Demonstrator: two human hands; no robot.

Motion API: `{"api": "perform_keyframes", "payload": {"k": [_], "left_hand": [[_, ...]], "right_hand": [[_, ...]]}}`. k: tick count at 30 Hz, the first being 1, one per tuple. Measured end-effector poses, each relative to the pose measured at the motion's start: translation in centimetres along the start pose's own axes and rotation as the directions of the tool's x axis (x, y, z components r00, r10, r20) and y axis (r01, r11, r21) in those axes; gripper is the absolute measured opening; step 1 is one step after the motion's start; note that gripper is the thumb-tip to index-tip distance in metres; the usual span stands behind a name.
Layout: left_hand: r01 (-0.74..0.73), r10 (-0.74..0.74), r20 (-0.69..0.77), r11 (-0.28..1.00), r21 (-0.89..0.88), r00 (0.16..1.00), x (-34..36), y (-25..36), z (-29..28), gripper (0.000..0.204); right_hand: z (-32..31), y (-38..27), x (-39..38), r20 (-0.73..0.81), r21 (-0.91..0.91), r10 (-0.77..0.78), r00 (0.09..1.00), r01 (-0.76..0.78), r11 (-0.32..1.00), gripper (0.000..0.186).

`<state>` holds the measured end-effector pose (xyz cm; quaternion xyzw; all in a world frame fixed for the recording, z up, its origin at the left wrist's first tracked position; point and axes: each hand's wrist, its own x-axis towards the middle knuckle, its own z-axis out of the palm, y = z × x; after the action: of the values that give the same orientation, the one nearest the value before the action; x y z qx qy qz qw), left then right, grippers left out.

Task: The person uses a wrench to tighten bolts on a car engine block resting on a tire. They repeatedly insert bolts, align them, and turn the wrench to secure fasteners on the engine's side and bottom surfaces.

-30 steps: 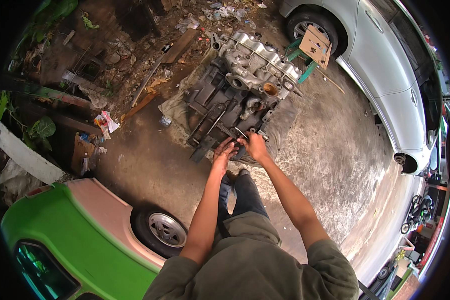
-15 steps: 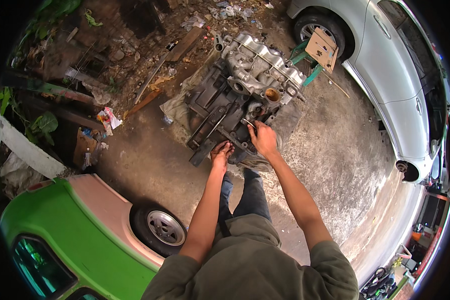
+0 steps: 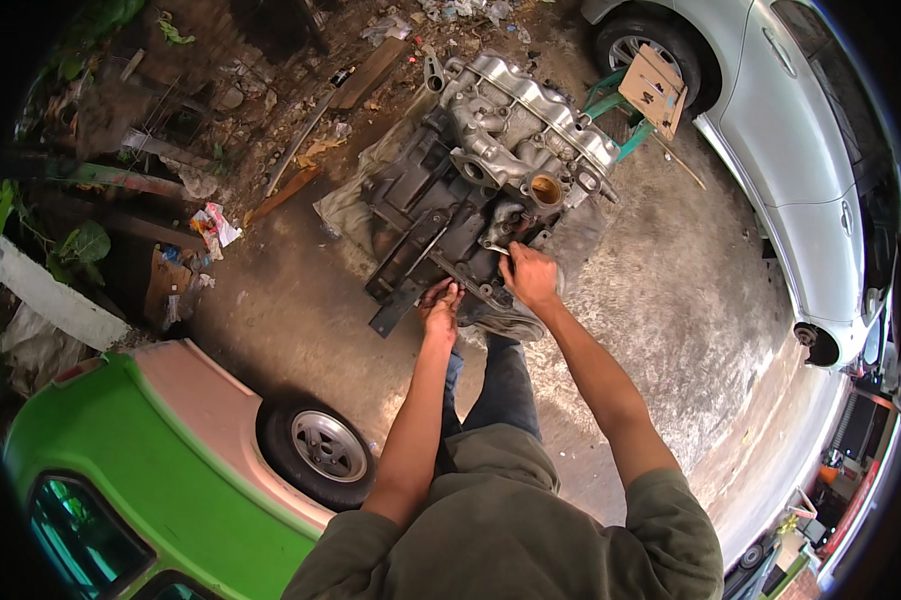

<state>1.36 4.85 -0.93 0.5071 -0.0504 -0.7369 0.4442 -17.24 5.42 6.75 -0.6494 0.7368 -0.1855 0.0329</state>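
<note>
In the head view, a greasy engine block [image 3: 411, 178] with a silver top cover [image 3: 531, 100] sits on a dirty cloth [image 3: 343, 215]. My right hand [image 3: 531, 278] is closed on a slim metal tool, apparently a wrench [image 3: 497, 249], at the block's near right side, below an open round port [image 3: 545, 190]. My left hand [image 3: 441, 306] is at the lower front edge beside a dark metal bracket [image 3: 386, 318], with curled fingers; what they hold is too hidden to name. My legs show beneath the engine's near side.
A silver car [image 3: 791, 160] stands at the right, near a green stand [image 3: 631, 140] with cardboard [image 3: 653, 82] on it. A green and pink car body [image 3: 161, 450] with a wheel [image 3: 321, 450] is at lower left. Rubble, planks [image 3: 366, 75] and plants [image 3: 86, 245] line the upper left.
My right hand has moved up and to the right with the metal tool, toward the round port. My left hand has shifted only slightly, its fingers now more curled.
</note>
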Motion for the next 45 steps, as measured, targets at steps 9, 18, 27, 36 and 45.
{"api": "perform_keyframes", "payload": {"k": [9, 18, 27, 36, 45], "left_hand": [[-0.017, 0.018, -0.05, 1.0, 0.018, 0.999, 0.3, -0.2, 0.6, 0.013], [-0.005, 0.018, -0.099, 0.992, 0.13, 0.995, 0.2, 0.2, 1.2, 0.014], [-0.031, 0.061, -0.08, 0.944, 0.328, 0.995, 0.0, 0.5, 1.4, 0.011], [0.003, 0.028, -0.192, 0.987, 0.16, 0.981, 0.7, -0.8, 1.8, 0.009], [0.066, -0.034, -0.146, 0.974, 0.217, 0.989, 0.0, -1.3, 1.4, 0.009]], "right_hand": [[1.2, 0.6, -0.3, -0.106, -0.07, -0.144, 0.984, 0.137, 0.988, 0.019], [1.5, 0.8, -0.6, -0.108, -0.067, -0.162, 0.981, 0.155, 0.986, 0.022], [1.7, 0.8, -0.7, -0.083, -0.015, -0.165, 0.983, 0.164, 0.986, 0.021], [1.6, 0.8, -0.7, -0.034, 0.035, -0.144, 0.989, 0.145, 0.989, 0.021], [1.8, 0.8, -0.6, -0.054, 0.039, -0.138, 0.989, 0.141, 0.989, 0.019]]}}
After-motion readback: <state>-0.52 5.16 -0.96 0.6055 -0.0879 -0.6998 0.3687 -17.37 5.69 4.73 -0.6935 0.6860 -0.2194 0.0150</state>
